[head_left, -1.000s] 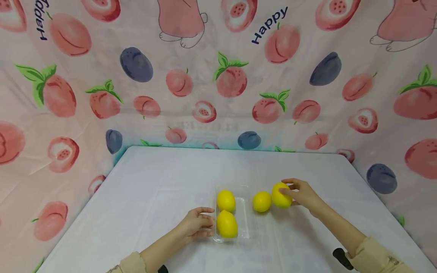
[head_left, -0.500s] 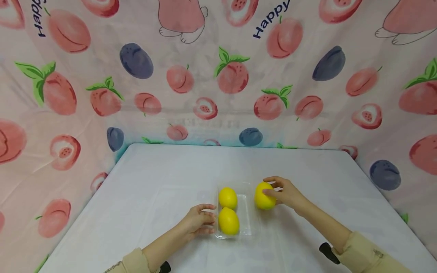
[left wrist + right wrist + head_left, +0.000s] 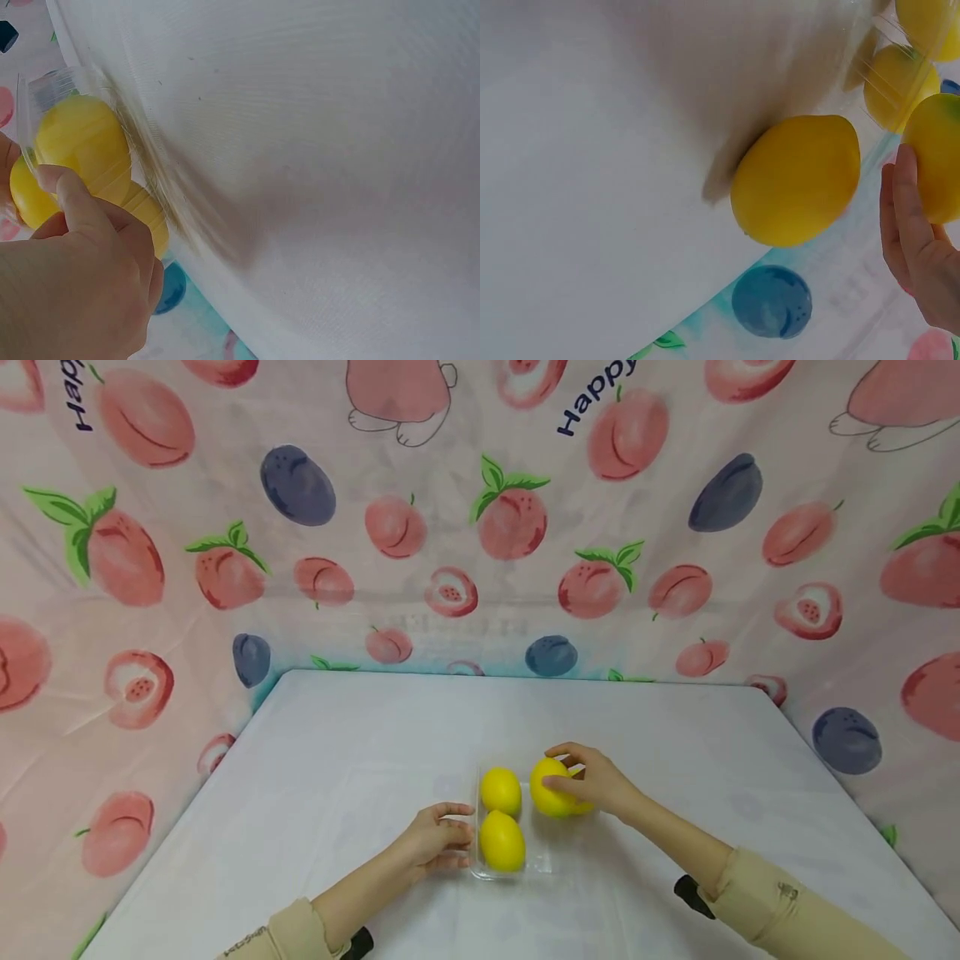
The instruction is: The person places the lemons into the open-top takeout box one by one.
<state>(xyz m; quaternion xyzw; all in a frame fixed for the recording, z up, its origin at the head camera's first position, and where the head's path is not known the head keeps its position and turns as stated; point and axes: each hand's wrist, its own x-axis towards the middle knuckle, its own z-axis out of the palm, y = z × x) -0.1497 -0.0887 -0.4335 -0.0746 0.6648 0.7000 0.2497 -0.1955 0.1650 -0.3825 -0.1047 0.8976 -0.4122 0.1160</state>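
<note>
In the head view, a clear plastic box stands on the white table with two yellow lemons, one far and one near, along its left side. My left hand touches the box's left wall with loosely extended fingers. The right hand holds another lemon between thumb and fingers, over the right part of the box. Behind that hand, mostly hidden in the head view, one more lemon lies on the table; the right wrist view shows this loose lemon whole.
The white-covered table reaches back to a pink fruit-print cloth hung behind it and at both sides. A dark wrist-camera piece sits under the right sleeve, another dark piece under the left one.
My right hand has carried its lemon leftward, from beyond the loose lemon, across it, to over the box. The left hand stays at the box's left wall. The head view has tilted slightly down.
</note>
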